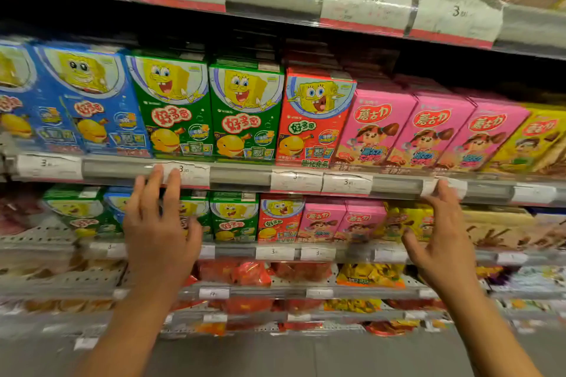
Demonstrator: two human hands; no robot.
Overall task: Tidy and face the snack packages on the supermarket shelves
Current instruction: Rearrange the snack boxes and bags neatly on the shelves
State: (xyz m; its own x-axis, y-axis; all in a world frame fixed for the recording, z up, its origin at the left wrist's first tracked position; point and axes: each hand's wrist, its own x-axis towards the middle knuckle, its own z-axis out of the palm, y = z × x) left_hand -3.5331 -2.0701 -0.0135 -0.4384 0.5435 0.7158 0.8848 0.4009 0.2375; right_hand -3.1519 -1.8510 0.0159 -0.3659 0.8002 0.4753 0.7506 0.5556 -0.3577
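The shelving [239,176] fills the view, several tiers deep, each edged with a grey price rail. The tier at eye level carries the task's snack boxes in one upright row: blue boxes [92,101] toward 9 o'clock, two green boxes [245,113] near centre, one red box [312,119] beside them, pink boxes [428,131] toward 3 o'clock, and a yellow box [533,144] at the far edge. Their fronts look close to flush, though the pink ones seem to lean back slightly; blur makes that uncertain. The tier below repeats the same colours in a smaller-looking row [275,220].

The left hand [156,229] is raised at 7 o'clock, its grip spread, fingers straight, holding nothing, the tips at the rail below the green boxes. The right hand [441,239] is up at 4 o'clock, grip likewise spread and empty, one fingertip at a paper price tag [428,187].

To do this step well, I would lift both palms above the rail, bracket a block of boxes from either end, draw them forward together until the faces meet the shelf lip, then press the sides inward to close gaps. Pull low on each box so it cannot tip.
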